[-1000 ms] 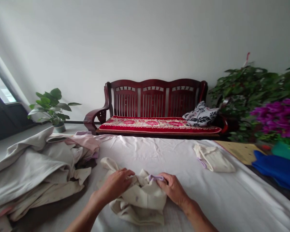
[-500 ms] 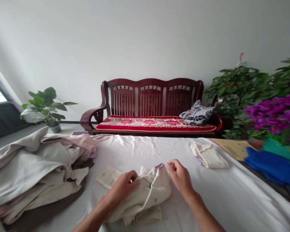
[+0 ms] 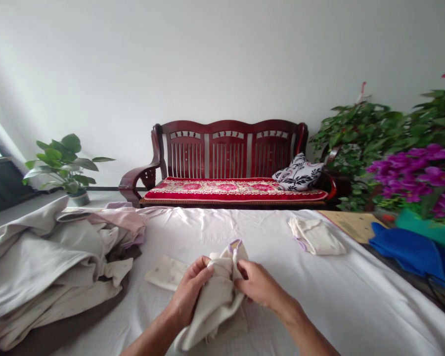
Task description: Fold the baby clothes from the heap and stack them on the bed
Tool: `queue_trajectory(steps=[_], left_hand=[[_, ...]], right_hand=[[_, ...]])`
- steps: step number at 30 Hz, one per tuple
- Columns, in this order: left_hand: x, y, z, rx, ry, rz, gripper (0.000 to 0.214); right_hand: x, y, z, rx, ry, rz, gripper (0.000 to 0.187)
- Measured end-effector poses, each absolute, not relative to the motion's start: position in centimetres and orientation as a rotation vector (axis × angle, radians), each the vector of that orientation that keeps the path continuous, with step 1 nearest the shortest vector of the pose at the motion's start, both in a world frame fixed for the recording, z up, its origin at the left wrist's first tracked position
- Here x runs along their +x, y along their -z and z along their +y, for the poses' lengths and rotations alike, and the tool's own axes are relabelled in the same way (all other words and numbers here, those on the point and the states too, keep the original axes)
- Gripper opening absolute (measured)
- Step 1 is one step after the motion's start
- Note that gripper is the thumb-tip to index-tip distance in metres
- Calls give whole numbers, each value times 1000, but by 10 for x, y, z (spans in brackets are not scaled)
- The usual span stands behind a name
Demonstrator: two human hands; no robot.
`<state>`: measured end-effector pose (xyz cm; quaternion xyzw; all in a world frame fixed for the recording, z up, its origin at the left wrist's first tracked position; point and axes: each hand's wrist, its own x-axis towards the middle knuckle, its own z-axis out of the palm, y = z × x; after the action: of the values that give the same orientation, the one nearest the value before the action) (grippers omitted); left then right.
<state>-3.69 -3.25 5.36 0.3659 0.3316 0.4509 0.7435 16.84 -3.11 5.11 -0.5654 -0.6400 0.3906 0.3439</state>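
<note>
A cream garment [image 3: 218, 291] with lilac trim and small faint prints lies bunched on the white cloth in front of me. My left hand [image 3: 195, 284] grips its left side, thumb on top and fingers underneath. On the opposite side, my right hand [image 3: 257, 284] pinches the fabric just below the lilac-edged opening. One flat piece of cream cloth [image 3: 165, 272] sticks out to the left behind my left hand; whether it is a sleeve or leg I cannot tell. The fingertips of both hands are partly hidden by the fabric.
A heap of grey, pink and cream clothes [image 3: 48, 262] fills the left side. A folded cream garment [image 3: 317, 236] rests at the right on the white cloth [image 3: 300, 306]. Blue fabric [image 3: 408, 252] lies at the right edge, and a red wooden bench [image 3: 228, 148] stands behind.
My right hand has moved left and down and taken hold of the garment. The fabric is now gathered narrower between my hands, its lilac edge raised. The view has shifted slightly.
</note>
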Motion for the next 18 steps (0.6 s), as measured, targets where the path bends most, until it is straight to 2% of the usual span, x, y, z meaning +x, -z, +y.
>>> queue_trajectory(steps=[3,7,9,14,18], left_hand=[[-49,-63,-20,794,-1104,700,35],[-72,-74,-3,952,-1284,696,30],[-79,-79,-3,1149,-1178,701,27],[-74,-84,-14,1660,-581,560,33],[-62,-79,-15,1949,-697,877,31]], right_hand=[[183,-58,-21,-1441,-1166,-1407,16],[211,-70,-11,-1129,-1278,-929,27],[223,-73,-5,-999,-1259,-749,31],[244,-74,2,-991,-1145,-594,32],[256,-78,-2,-1017,-1250,-661,35]])
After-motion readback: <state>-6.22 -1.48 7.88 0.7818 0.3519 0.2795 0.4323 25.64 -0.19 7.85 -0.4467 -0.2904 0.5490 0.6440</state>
